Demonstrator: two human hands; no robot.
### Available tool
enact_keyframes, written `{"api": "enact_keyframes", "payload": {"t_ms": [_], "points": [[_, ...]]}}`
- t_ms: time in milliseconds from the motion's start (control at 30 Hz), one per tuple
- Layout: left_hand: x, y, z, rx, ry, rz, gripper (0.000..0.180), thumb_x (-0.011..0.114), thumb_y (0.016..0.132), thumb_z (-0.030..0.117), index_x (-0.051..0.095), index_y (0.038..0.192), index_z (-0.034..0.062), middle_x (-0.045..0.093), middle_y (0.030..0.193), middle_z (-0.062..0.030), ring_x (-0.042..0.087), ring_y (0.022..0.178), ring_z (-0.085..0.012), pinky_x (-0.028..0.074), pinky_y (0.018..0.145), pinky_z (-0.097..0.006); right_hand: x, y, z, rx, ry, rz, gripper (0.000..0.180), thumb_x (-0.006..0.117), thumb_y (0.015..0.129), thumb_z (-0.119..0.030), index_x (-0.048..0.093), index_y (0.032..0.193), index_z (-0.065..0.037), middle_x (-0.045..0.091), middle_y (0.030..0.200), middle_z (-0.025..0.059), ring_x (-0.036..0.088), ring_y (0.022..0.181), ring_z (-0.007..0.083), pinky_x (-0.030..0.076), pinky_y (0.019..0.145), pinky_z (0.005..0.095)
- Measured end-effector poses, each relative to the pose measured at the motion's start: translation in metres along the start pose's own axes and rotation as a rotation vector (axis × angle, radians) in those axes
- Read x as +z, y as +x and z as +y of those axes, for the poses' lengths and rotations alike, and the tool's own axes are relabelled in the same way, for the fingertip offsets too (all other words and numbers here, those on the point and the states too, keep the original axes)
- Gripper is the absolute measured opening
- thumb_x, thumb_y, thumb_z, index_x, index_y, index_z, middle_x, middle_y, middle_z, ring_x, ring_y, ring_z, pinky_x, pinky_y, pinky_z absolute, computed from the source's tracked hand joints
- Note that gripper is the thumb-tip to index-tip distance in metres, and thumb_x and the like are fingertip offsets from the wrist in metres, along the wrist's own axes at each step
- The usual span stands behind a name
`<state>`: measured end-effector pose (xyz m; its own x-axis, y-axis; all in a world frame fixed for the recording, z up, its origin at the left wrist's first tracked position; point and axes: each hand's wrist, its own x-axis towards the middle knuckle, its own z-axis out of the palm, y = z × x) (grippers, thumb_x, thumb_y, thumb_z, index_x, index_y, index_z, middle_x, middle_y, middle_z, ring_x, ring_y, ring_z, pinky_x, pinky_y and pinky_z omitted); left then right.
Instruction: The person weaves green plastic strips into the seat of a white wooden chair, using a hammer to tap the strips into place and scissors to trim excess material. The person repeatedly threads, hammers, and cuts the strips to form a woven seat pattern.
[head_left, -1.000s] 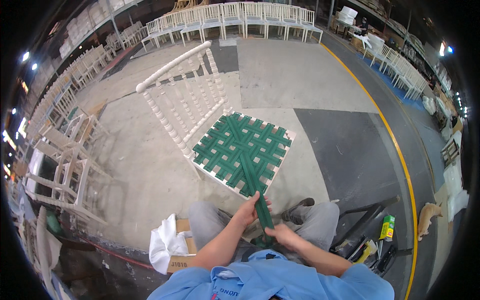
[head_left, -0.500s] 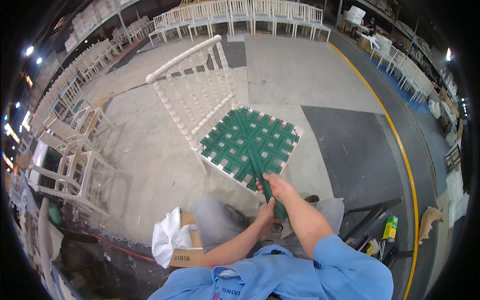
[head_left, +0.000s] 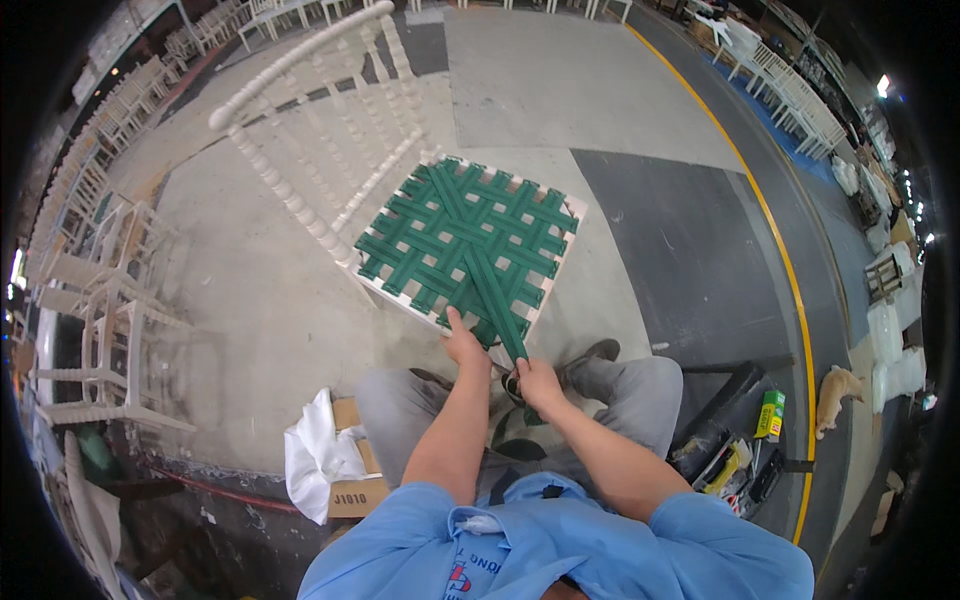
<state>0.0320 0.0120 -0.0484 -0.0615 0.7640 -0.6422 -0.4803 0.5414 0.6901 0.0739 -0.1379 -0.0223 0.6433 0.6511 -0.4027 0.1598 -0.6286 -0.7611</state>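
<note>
A white chair with turned spindles stands tilted in front of me, its back to the far left. Green webbing straps are woven across its seat, with gaps between them. One loose green strap runs slantwise over the weave, off the near edge toward my lap. My right hand is closed around this strap just off the seat. At the seat's near edge, my left hand grips the frame, thumb on top; its other fingers are partly hidden.
A cardboard box with white plastic lies by my left leg. Tools and a green-yellow box sit in a dark tray at my right. Stacked white chair frames stand left. A tan animal is beyond the yellow line.
My left hand has let go of the strap and moved to the seat's near edge. My right hand has slid down the strap toward me. The whole view has shifted.
</note>
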Motion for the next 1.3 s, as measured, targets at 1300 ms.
{"api": "enact_keyframes", "payload": {"t_ms": [1300], "points": [[-0.080, -0.033, -0.008, 0.031, 1.622, -0.860, 0.074, 0.061, 0.091, 0.060, 0.068, 0.118, -0.0081, 0.068, 0.115, -0.0316, 0.065, 0.113, -0.0440, 0.051, 0.098, -0.045, 0.035, 0.005, 0.056, 0.036, -0.243, -0.154, 0.030, 0.049, 0.098, -0.024, 0.061, 0.118, -0.004, 0.069, 0.106, 0.0277, 0.065, 0.102, 0.0482, 0.050, 0.088, 0.0564]]}}
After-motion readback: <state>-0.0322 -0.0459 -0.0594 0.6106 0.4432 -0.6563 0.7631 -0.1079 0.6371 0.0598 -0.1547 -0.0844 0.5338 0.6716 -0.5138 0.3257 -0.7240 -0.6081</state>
